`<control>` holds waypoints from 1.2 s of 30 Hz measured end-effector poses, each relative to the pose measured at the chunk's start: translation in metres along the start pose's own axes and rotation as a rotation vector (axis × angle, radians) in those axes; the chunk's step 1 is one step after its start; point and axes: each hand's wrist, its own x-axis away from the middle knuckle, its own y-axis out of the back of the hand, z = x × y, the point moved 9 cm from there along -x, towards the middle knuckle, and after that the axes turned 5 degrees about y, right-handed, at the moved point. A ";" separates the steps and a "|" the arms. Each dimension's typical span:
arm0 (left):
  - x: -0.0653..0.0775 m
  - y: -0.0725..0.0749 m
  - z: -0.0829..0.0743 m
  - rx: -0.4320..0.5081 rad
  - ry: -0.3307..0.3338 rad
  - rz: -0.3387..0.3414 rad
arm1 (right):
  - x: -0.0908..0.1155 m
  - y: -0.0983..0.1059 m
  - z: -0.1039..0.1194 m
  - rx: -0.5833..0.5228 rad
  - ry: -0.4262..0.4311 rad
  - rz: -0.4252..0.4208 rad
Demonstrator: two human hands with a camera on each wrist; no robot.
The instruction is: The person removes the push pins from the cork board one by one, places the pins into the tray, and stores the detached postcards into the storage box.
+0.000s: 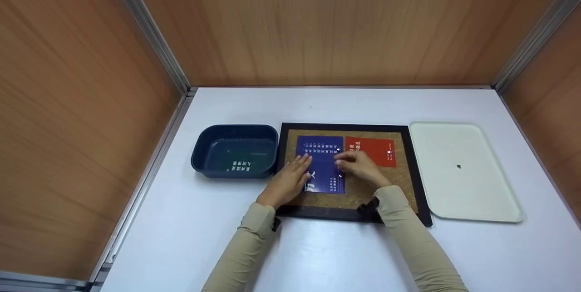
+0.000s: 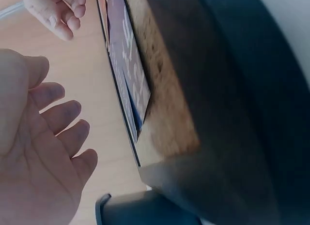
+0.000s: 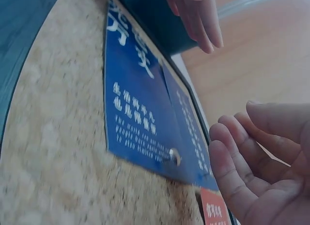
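Note:
A blue card (image 1: 324, 171) with white lettering lies on a black-framed cork board (image 1: 358, 194). My left hand (image 1: 287, 180) reaches over the card's left side with its fingers extended. Close to the card's right edge is my right hand (image 1: 361, 168), thumb and forefinger slightly apart; I see nothing between them. In the right wrist view, that hand's fingers (image 3: 232, 159) are loosely bent, and a shiny round pin head (image 3: 174, 156) sits on the blue card near its edge. Beside it on the board, a red card (image 1: 381, 152) is partly hidden behind the right hand.
A dark blue basin (image 1: 199, 165) stands left of the board, with white-lettered material (image 1: 240, 166) inside. To the right lies a pale tray (image 1: 472, 196) bearing a small dark object (image 1: 459, 166). Wooden panels (image 1: 317, 28) enclose the white table (image 1: 317, 255) at the back and sides.

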 end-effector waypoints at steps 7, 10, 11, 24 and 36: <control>-0.002 -0.011 -0.007 -0.016 -0.014 0.053 | 0.004 0.005 -0.009 0.049 -0.042 0.005; -0.001 -0.016 -0.008 -0.021 -0.003 0.070 | 0.006 0.006 -0.014 0.066 -0.055 0.013; 0.000 -0.017 -0.008 -0.020 0.001 0.075 | 0.006 0.006 -0.016 0.079 -0.053 0.019; 0.001 -0.033 -0.009 -0.016 0.046 0.125 | 0.009 0.002 -0.027 0.156 -0.066 0.071; 0.000 -0.042 -0.011 -0.017 0.031 0.143 | 0.009 0.002 -0.027 0.177 -0.032 0.058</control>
